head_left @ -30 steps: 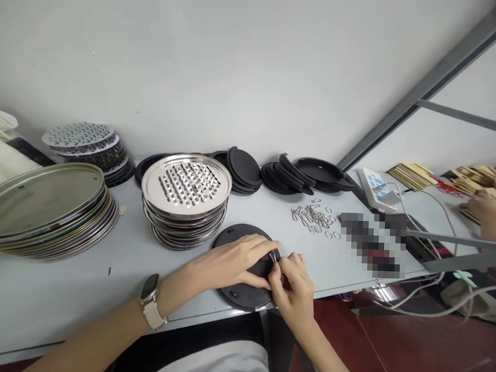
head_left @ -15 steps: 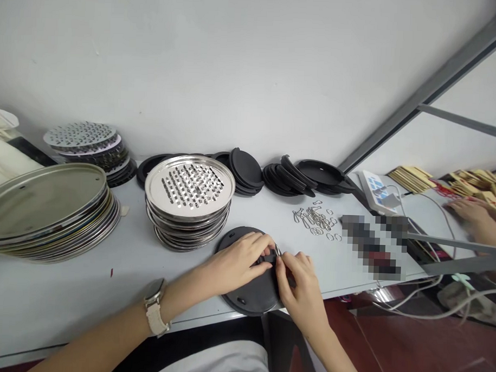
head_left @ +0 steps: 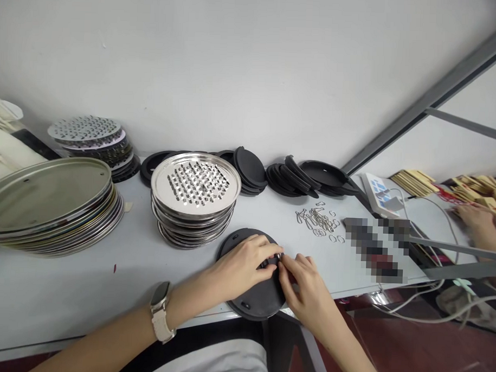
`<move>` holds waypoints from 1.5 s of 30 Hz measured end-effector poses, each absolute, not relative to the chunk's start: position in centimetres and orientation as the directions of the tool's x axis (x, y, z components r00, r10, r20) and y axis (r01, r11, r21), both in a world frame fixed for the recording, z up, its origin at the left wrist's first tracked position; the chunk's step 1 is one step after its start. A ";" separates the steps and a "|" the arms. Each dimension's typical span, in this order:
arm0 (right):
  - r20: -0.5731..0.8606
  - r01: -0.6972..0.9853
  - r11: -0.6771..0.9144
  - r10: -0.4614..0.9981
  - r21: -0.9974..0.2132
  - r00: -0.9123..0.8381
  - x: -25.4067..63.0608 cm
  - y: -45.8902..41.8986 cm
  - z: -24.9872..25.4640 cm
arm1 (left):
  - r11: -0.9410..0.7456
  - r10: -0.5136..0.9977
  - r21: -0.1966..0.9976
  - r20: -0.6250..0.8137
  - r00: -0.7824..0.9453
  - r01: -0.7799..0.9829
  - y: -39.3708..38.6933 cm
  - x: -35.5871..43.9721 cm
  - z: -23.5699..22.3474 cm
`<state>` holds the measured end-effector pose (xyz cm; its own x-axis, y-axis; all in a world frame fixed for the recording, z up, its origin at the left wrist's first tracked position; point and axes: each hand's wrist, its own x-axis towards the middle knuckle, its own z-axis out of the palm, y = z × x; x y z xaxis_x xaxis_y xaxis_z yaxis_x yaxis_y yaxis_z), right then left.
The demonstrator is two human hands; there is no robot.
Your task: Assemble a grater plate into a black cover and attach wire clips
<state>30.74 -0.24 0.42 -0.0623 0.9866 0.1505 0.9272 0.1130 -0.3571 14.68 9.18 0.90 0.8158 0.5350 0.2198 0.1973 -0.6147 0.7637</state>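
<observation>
Viewing remotely, I note both hands, left hand [head_left: 245, 262] and right hand [head_left: 305, 283], pinched together on 1 small metal clip [head_left: 278, 257] at the right edge of the black disc [head_left: 260, 303], directly between them.

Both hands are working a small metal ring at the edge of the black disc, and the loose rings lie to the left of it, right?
No. In the head view the loose rings lie to the right of the black disc, beyond the right hand; the left hand rests on the disc.

Left hand [head_left: 245, 264] lies palm-down with fingers curled, its fingertips meeting the pinching right hand [head_left: 305, 285].
</observation>
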 end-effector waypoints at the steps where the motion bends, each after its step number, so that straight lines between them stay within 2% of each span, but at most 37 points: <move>1: 0.141 0.926 0.105 0.988 -0.362 -0.057 30.7 -0.3 0.5 | -0.613 0.532 0.767 0.227 0.816 0.186 9.2 14.6 0.8; 7: 0.096 0.931 0.043 0.995 -0.362 -0.009 30.2 -0.3 0.7 | -0.585 0.537 0.797 0.241 0.809 0.151 9.3 14.7 0.3; 21: 0.168 0.920 0.016 0.984 -0.390 0.054 29.5 -0.7 0.1 | -0.580 0.516 0.803 0.235 0.824 0.134 9.4 14.7 0.5; 27: 0.185 0.927 0.014 0.981 -0.374 0.060 29.3 -0.8 -0.1 | -0.582 0.526 0.803 0.247 0.814 0.133 9.4 14.8 0.4; 36: 0.252 0.945 -0.004 0.964 -0.326 0.091 29.1 -1.1 -0.9 | -0.585 0.485 0.810 0.311 0.817 0.038 9.6 14.9 0.5; 40: 0.297 0.926 -0.001 0.947 -0.377 0.122 29.0 -1.0 -1.4 | -0.581 0.478 0.813 0.308 0.823 0.033 9.6 14.8 0.6; 45: 0.418 0.855 0.060 0.888 -0.514 0.189 28.8 -0.9 -2.4 | -0.566 0.469 0.824 0.304 0.829 0.018 9.6 14.7 0.8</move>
<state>28.82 -0.94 -2.43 0.1894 0.8884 0.4182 0.8554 0.0598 -0.5145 14.66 9.59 0.80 0.8291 0.4691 0.3044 0.0179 -0.5663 0.8240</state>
